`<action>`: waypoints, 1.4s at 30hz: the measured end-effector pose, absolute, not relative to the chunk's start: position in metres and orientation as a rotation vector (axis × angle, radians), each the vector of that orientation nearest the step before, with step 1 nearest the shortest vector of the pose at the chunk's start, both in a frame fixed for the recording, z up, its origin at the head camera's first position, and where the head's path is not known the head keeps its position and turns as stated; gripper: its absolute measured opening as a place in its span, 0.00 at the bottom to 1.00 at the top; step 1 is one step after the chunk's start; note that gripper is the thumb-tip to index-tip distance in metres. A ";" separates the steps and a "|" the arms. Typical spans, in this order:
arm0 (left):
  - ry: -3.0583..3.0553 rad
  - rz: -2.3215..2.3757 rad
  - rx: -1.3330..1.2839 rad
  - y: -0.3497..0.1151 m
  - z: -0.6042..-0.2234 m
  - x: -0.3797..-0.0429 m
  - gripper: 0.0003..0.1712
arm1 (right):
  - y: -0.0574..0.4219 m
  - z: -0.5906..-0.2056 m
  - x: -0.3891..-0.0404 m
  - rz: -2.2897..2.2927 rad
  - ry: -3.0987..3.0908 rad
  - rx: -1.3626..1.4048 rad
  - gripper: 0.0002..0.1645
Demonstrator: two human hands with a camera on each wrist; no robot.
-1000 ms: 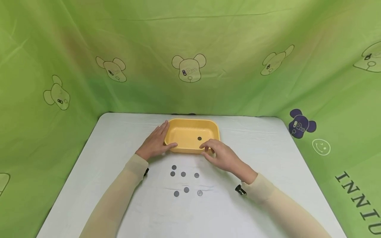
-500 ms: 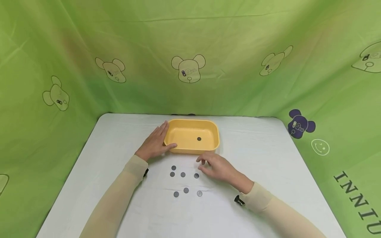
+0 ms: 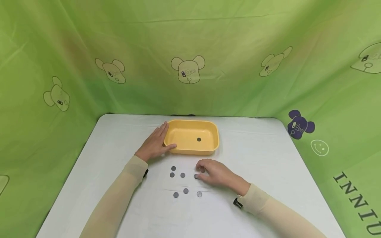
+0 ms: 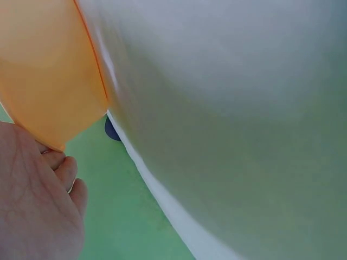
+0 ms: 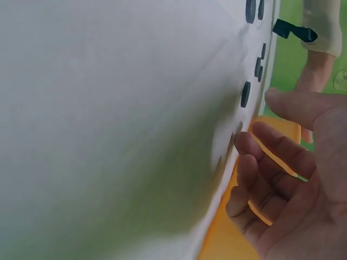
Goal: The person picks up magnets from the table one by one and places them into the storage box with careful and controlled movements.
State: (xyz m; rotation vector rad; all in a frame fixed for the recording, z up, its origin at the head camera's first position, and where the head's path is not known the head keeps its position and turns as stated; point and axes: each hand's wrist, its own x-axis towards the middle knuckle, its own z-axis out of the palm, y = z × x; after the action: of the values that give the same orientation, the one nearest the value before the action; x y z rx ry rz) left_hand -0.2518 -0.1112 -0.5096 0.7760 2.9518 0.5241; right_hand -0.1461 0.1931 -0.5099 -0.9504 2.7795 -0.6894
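Note:
A yellow plastic bin [image 3: 190,152] stands near the table's back edge with one coin [image 3: 198,139] on its floor. My left hand [image 3: 153,143] rests against the bin's left end, fingers straight along the outer wall and thumb on the front rim. In front of the bin, my right hand [image 3: 218,173] hovers low with loosely bent fingers. Its thumb tip partly covers a grey coin [image 3: 195,176]. The right wrist view shows a gap between thumb and fingers, with a coin [image 5: 245,94] standing out on the cloth by the thumb.
Several more grey coins lie on the white table [image 3: 259,145], among them a left one [image 3: 173,168], a middle one [image 3: 183,175] and a shinier near one [image 3: 199,194]. Green curtains [image 3: 190,36] with bear prints enclose the table at the back and sides.
My right hand has moved from the bin's front right rim toward me, down to the coin at the right of the upper group. The left hand has stayed at the bin.

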 end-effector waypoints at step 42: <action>2.948 0.541 0.760 -0.110 -0.508 -0.251 0.63 | 0.183 -0.511 -0.143 -0.634 2.726 -1.000 0.10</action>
State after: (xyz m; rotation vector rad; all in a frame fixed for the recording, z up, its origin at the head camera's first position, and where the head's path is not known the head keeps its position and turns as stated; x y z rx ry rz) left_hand -0.2511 -0.1101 -0.5084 0.7601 2.9476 0.5413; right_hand -0.1432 0.1829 -0.5115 -1.0003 2.7262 -0.6337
